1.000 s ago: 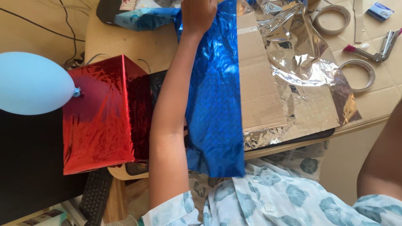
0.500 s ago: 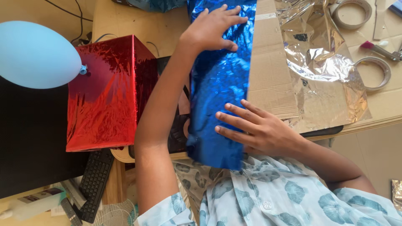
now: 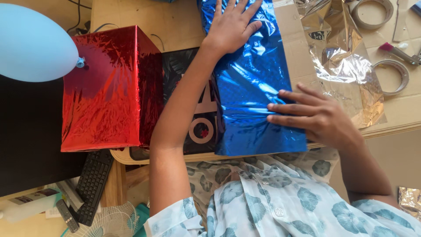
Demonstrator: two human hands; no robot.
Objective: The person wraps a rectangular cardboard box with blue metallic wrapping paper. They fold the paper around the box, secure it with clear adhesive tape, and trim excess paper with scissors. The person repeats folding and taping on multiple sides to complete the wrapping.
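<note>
While the left hand point(image 3: 232, 27) and right hand point(image 3: 316, 116) press flat — grips wide, holding nothing — the shiny blue foil sheet point(image 3: 252, 85) covers cardboard on the wooden bench point(image 3: 131, 15), beside a closed red foil-wrapped box point(image 3: 109, 87).

Foil sheet point(image 3: 254, 87) lies flat on the table point(image 3: 175, 22), reaching from its near edge toward the far edge. Left hand point(image 3: 232, 26) rests on the sheet's far end; right hand point(image 3: 313, 116) rests on its right side near the near edge. Cardboard point(image 3: 291, 52) lies under and just right of the sheet. Crumpled foil point(image 3: 346, 66) lies right of the cardboard. Two tape rolls point(image 3: 370, 13) and a stapler point(image 3: 401, 52) sit toward the right edge. Wrapped box point(image 3: 105, 87) stands at the left edge, a balloon point(image 3: 33, 44) touching its left side. Keyboard point(image 3: 94, 184) lies below the near-left corner.
</note>
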